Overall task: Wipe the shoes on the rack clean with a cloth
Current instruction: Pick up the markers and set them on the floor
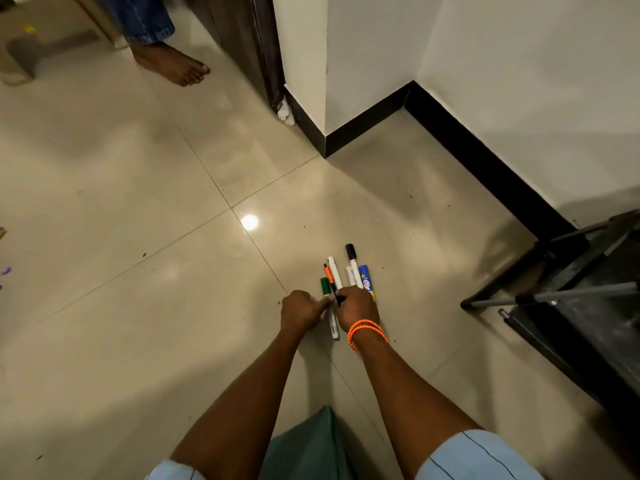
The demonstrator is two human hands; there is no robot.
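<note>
Both hands work low over the tiled floor (pixel 138 202), gathering a small group of markers (pixel 341 271) that lie side by side, tips pointing far. The left hand (pixel 300 310) is curled, its fingers pinching the near end of a white marker (pixel 333 322); the right hand (pixel 356 308), wearing an orange bracelet (pixel 367 332), is curled over the black pen (pixel 337 296) and the markers to its right. The step in hand appears to be clearing these items, not yet wiping. To do it well, sweep the markers together into one bundle, keep them parallel, and lift them as a group (loose ones roll on smooth tile). The black rack (pixel 568 292) stands at the right edge, just beside the wall; no shoes and no cloth can be identified in view. A green cushion (pixel 311 445) lies near, between the forearms. A second person's bare foot (pixel 173 65) stands far left, well apart.
</note>
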